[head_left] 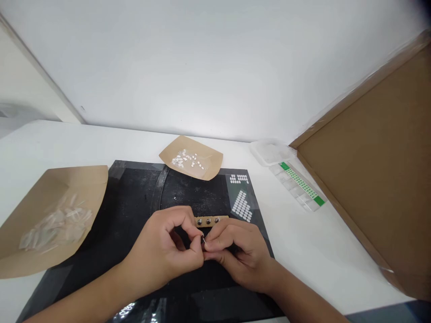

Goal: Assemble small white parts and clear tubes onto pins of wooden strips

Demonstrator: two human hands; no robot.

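My left hand and my right hand meet over the black mat, fingertips nearly touching. Between them is a tiny dark piece with a pale edge, too small to name. The left thumb and forefinger pinch it. Closed too, the right fingertips press against its other side; whether they hold a separate bit is hidden. Just behind the hands lies a narrow brown strip carrying dark, shiny round pieces, partly covered by my fingers.
A black mat covers the table's middle. On its right corner lie white oval stickers. A cardboard tray holds white bits; a larger tray holds clear plastic pieces. At right are a green-edged sheet, a clear container and a cardboard box.
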